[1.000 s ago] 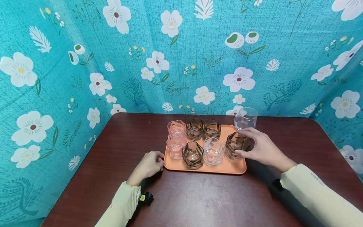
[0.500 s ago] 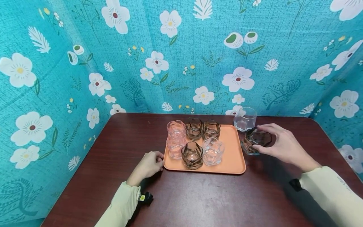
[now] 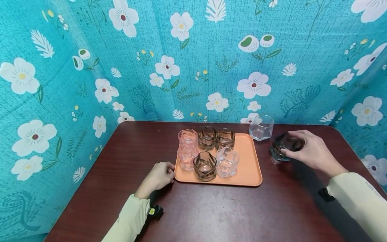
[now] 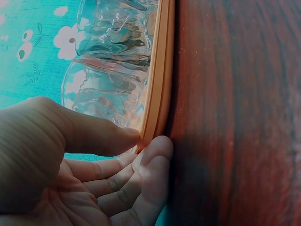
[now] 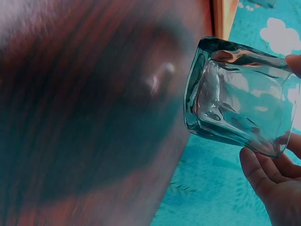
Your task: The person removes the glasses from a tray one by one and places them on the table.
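Note:
My right hand grips a smoky brown glass tumbler by its upper part, right of the orange tray. In the right wrist view, thumb and fingertips hold the tumbler near its rim, its base apart from the tabletop. At the tray's left edge, my left hand pinches the rim; the left wrist view shows the thumb on the tray's rim and the fingers against its outer side. On the tray stand two pink tumblers, several brown tumblers and one clear tumbler.
A clear glass stands on the table behind the tray's right back corner, left of the held tumbler. The dark wooden table ends at a blue floral cloth hanging behind and at both sides.
My right hand has carried the brown tumbler from over the tray's right end rightward, past the tray's edge and over the table. My left hand stays at the tray's rim.

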Demonstrator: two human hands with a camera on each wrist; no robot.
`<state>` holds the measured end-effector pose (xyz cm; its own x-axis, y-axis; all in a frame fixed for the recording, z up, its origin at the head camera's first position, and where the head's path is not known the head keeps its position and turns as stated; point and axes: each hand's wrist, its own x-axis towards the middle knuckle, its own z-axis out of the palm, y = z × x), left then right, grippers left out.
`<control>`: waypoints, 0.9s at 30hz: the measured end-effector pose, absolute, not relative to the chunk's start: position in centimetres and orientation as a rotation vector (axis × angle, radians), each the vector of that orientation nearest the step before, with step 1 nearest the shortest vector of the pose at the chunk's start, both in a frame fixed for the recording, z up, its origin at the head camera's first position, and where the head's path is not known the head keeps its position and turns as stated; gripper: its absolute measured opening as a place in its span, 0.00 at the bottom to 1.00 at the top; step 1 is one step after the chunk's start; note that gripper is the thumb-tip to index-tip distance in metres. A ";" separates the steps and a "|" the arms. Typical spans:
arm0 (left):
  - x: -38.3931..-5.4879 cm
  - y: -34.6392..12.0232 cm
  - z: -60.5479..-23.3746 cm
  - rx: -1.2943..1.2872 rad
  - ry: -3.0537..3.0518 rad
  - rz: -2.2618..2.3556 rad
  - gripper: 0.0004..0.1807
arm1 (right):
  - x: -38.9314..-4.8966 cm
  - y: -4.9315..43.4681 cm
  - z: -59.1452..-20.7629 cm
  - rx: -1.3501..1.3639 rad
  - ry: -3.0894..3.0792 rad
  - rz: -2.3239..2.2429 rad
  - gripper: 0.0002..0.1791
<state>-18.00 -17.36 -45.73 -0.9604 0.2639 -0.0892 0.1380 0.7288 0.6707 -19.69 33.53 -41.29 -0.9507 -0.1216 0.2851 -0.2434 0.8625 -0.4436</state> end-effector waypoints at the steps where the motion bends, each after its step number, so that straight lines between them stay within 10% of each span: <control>1: -18.0 -17.4 -45.7 0.323 2.755 1.045 0.09 | -20.0 33.7 -41.4 0.263 -2.800 0.721 0.44; 27: -18.1 -17.3 -45.8 0.300 2.737 1.052 0.08 | -25.3 36.3 -42.1 0.107 -2.949 0.778 0.52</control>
